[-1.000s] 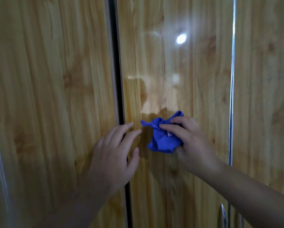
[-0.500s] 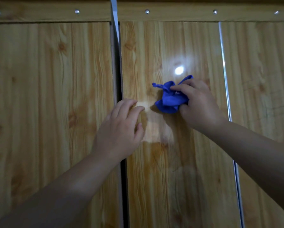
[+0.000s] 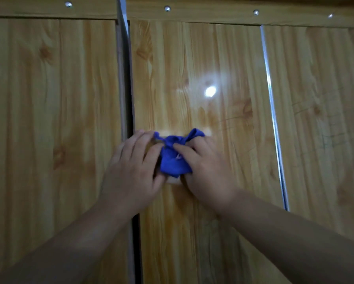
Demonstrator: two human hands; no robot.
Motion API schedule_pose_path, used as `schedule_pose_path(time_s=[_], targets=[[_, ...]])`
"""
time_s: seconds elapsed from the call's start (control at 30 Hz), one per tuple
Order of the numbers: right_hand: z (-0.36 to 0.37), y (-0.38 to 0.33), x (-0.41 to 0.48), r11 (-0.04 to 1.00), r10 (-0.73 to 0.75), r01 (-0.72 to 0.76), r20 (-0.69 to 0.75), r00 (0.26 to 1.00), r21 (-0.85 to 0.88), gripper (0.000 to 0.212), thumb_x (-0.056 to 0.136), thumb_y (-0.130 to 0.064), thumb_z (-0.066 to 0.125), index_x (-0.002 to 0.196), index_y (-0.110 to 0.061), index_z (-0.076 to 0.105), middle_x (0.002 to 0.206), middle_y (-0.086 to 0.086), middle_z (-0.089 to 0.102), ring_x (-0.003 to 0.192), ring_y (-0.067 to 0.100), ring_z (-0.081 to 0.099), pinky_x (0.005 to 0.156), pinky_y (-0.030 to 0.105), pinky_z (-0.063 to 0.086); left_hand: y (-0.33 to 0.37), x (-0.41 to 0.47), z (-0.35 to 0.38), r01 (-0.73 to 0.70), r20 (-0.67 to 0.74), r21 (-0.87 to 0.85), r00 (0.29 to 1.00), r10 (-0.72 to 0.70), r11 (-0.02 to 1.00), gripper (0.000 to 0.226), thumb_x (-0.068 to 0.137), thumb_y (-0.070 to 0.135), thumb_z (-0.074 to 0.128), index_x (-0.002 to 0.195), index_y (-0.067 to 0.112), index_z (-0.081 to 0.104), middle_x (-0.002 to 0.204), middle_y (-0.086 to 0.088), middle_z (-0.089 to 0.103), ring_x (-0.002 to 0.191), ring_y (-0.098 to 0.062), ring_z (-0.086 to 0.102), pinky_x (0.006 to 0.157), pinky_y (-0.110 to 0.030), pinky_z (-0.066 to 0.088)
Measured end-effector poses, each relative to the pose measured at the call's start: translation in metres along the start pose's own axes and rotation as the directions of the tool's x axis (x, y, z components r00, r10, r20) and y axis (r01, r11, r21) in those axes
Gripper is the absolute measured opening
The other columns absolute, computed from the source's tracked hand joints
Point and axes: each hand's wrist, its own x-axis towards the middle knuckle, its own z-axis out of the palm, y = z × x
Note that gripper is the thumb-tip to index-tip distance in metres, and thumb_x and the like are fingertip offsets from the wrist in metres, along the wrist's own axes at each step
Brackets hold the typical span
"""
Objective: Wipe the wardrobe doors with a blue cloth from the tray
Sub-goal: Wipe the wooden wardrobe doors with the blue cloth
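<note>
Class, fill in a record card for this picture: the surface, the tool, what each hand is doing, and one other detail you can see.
Surface: glossy wood-grain wardrobe doors, with a dark gap between two of them
Tool: blue cloth, bunched up against the door right of the gap
Right hand: grips the cloth, fingers curled over it
Left hand: fingers touch the cloth's left edge; too blurred to tell whether it grips
Other detail: light reflection above the cloth; metal strip to its right
</note>
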Motion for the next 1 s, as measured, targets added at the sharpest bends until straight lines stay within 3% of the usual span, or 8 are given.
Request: schedule_pose_path(time_s=[0.17,0.33,0.47,0.53,0.67,0.77,0.87,1.0], targets=[[-0.020,0.041,0.010,0.984,-0.163,0.170,0.102,0.981,-0.061,0.044,0.082,-0.013,0.058,0.123,-0.004,0.070,0.101,0.014,0.065,0.095,0.032,0.057,0.081,0.039,0.052,-0.006,-0.001,-0.001,-0.016,0.010,0.036,1.000,0.016,0.999,0.051,0.095,0.041,0.049,0.136,0.013,0.058,0.147,-0.013,0.050,0.143,-0.033,0.045,0.113,-0.051,0.040],[-0.045,0.097,0.015,0.983,0.139,-0.152,-0.125,0.982,-0.099,0.047,0.083,-0.010,0.046,0.122,0.002,0.069,0.103,0.023,0.063,0.099,0.037,0.055,0.089,0.033,0.040,-0.005,-0.002,-0.001,-0.008,0.043,0.036,0.999,0.007,0.999,0.052,0.099,0.041,0.048,0.142,0.013,0.055,0.149,-0.012,0.047,0.146,-0.033,0.042,0.120,-0.053,0.037],[-0.047,0.114,0.023,0.890,0.429,-0.455,-0.275,0.860,-0.035,0.047,0.084,0.003,0.054,0.129,-0.005,0.065,0.111,0.016,0.056,0.105,0.032,0.053,0.087,0.023,0.035,-0.004,-0.004,0.001,-0.018,0.034,0.038,0.999,0.017,0.999,0.052,0.099,0.038,0.051,0.143,0.010,0.054,0.149,-0.015,0.047,0.147,-0.035,0.041,0.121,-0.057,0.035],[-0.039,0.098,0.028,0.859,0.483,-0.512,-0.305,0.821,-0.018,0.048,0.083,0.001,0.054,0.130,-0.006,0.065,0.111,0.015,0.055,0.103,0.032,0.053,0.086,0.021,0.033,-0.004,-0.004,0.002,-0.023,0.023,0.037,0.999,0.022,0.999,0.052,0.098,0.037,0.051,0.143,0.010,0.054,0.150,-0.015,0.046,0.147,-0.036,0.041,0.122,-0.057,0.035],[-0.007,0.025,0.011,0.953,0.272,-0.290,-0.175,0.946,-0.084,0.050,0.079,-0.013,0.051,0.125,-0.005,0.066,0.102,0.017,0.060,0.095,0.036,0.054,0.084,0.042,0.049,-0.004,-0.003,0.002,-0.021,0.054,0.059,0.998,0.018,0.998,0.056,0.098,0.040,0.047,0.147,0.013,0.047,0.152,-0.014,0.043,0.148,-0.034,0.039,0.126,-0.054,0.027],[0.006,-0.012,-0.025,0.995,0.067,-0.065,0.020,0.998,-0.078,0.048,0.085,-0.018,0.046,0.128,-0.010,0.065,0.101,0.007,0.059,0.094,0.024,0.052,0.078,0.036,0.053,-0.005,-0.002,-0.001,-0.033,0.068,0.063,0.997,0.029,0.997,0.057,0.094,0.039,0.047,0.144,0.011,0.050,0.151,-0.015,0.045,0.147,-0.035,0.040,0.126,-0.053,0.025],[-0.012,0.016,-0.029,0.991,-0.096,0.108,0.146,0.985,-0.073,0.045,0.088,-0.017,0.046,0.125,-0.007,0.068,0.100,0.010,0.063,0.092,0.030,0.057,0.076,0.039,0.054,-0.003,-0.002,-0.002,-0.018,0.077,0.057,0.997,0.014,0.998,0.056,0.097,0.039,0.045,0.145,0.011,0.051,0.151,-0.015,0.046,0.147,-0.035,0.040,0.125,-0.053,0.026],[-0.050,0.089,0.000,0.983,0.011,-0.003,0.040,0.999,-0.182,0.054,0.081,-0.020,0.041,0.123,-0.001,0.069,0.102,0.021,0.063,0.093,0.041,0.060,0.082,0.039,0.050,-0.003,-0.002,-0.001,-0.016,0.072,0.050,0.997,0.012,0.999,0.054,0.099,0.039,0.047,0.144,0.011,0.054,0.152,-0.015,0.047,0.148,-0.035,0.041,0.125,-0.055,0.028]])
